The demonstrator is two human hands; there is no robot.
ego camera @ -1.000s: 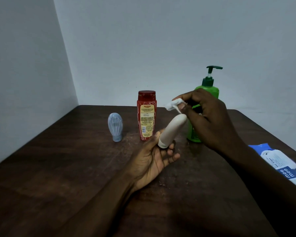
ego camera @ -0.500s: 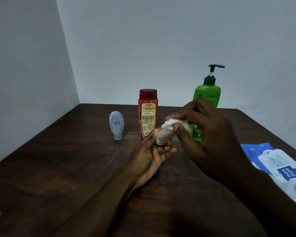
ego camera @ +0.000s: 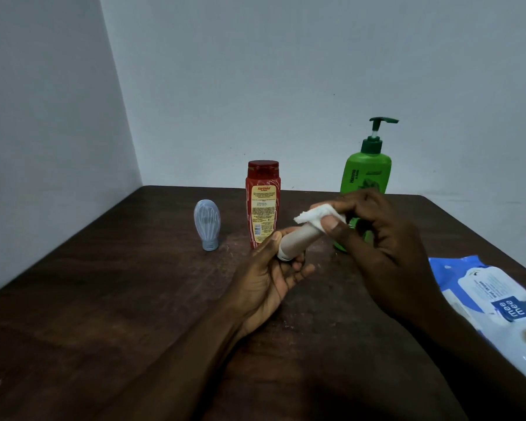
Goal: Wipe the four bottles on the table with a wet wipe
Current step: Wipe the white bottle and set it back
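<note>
My left hand (ego camera: 268, 278) holds the white bottle (ego camera: 298, 240) tilted above the table (ego camera: 104, 299), fingers curled round its cap end. My right hand (ego camera: 386, 253) pinches the wet wipe (ego camera: 316, 215) against the bottle's upper end. The blue-grey bottle (ego camera: 207, 223), red bottle (ego camera: 263, 205) and green pump bottle (ego camera: 366, 174) stand upright behind.

A dark brown wooden table (ego camera: 104, 299) holds a small pale blue bottle (ego camera: 207, 223), a red bottle (ego camera: 262, 205), a green pump bottle (ego camera: 366, 174) and, on the right, a blue pack of wipes (ego camera: 498, 305).
</note>
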